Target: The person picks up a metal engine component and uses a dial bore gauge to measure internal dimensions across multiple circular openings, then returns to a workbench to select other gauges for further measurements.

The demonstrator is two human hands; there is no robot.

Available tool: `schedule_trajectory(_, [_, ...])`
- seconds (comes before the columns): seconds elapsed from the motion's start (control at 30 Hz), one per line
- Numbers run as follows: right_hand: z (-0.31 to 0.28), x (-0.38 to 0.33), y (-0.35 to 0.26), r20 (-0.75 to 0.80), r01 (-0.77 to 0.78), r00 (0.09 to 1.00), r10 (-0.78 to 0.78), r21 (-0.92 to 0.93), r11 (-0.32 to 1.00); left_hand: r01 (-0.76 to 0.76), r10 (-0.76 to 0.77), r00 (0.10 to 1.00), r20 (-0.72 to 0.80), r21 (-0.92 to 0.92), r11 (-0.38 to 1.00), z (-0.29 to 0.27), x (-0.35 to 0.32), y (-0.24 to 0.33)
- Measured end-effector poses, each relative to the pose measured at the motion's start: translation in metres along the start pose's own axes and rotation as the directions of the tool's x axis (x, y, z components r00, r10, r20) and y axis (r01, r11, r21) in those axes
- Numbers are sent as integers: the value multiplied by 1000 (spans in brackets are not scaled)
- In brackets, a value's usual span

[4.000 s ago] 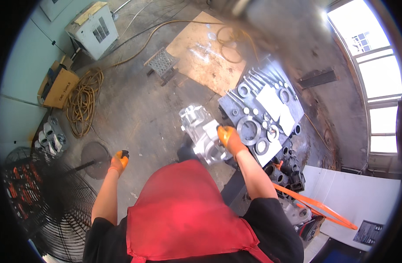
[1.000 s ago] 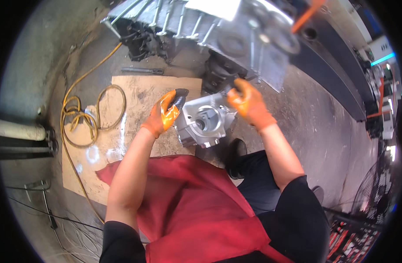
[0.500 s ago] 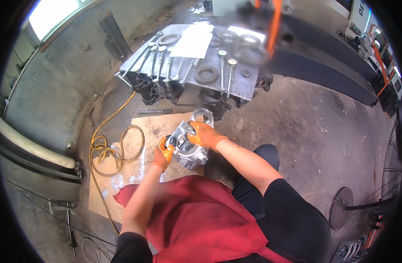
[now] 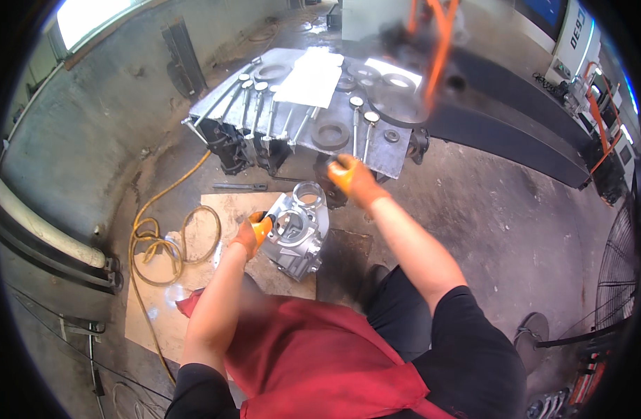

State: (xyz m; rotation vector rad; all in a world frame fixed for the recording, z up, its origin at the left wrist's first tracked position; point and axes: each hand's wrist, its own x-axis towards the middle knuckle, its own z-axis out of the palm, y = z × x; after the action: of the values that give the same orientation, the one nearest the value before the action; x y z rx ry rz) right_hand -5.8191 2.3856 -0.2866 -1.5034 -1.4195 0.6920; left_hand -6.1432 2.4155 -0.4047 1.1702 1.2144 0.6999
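Note:
A silver cast-metal engine housing (image 4: 297, 234) with round openings rests on a plywood sheet (image 4: 194, 279) on the concrete floor. My left hand (image 4: 252, 234), in an orange glove, grips its left side. My right hand (image 4: 348, 178), also in an orange glove, is lifted off the housing and sits near the front edge of the metal workbench (image 4: 404, 157), fingers curled; I cannot tell if it holds anything.
The workbench carries several rings, long bolts and a white sheet (image 4: 310, 77). A yellow hose (image 4: 163, 241) coils on the floor at left, by a wall pipe (image 4: 48, 230). A fan (image 4: 617, 272) stands at right. An orange strap (image 4: 439, 49) hangs above.
I turned round from the bench carrying the housing in both hands and set it down on the plywood. My right hand has just let go and moved up toward the bench.

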Motion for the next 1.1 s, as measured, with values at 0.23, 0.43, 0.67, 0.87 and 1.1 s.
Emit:
schedule_trajectory(0.23, [-93, 35, -2, -118, -140, 985, 128, -97, 985, -60, 101, 995, -9, 747, 662, 33, -39, 94])
schedule_trajectory(0.43, [-118, 124, 32, -146, -469, 869, 472, -546, 695, -134, 137, 988, 65, 801, 584, 31, -29, 92])
schedule_trajectory(0.67, [-77, 172, 65, -182, -400, 867, 464, -809, 430, -195, 209, 975, 81, 766, 613, 24, -36, 87])
schedule_trajectory(0.87, [-50, 173, 29, -229, -340, 935, 272, -801, 494, -121, 93, 992, 79, 762, 636, 14, -44, 96])
schedule_trajectory(1.1, [-53, 234, 71, 5, -135, 925, 381, -930, 341, -162, 159, 984, 77, 751, 640, 23, -43, 88])
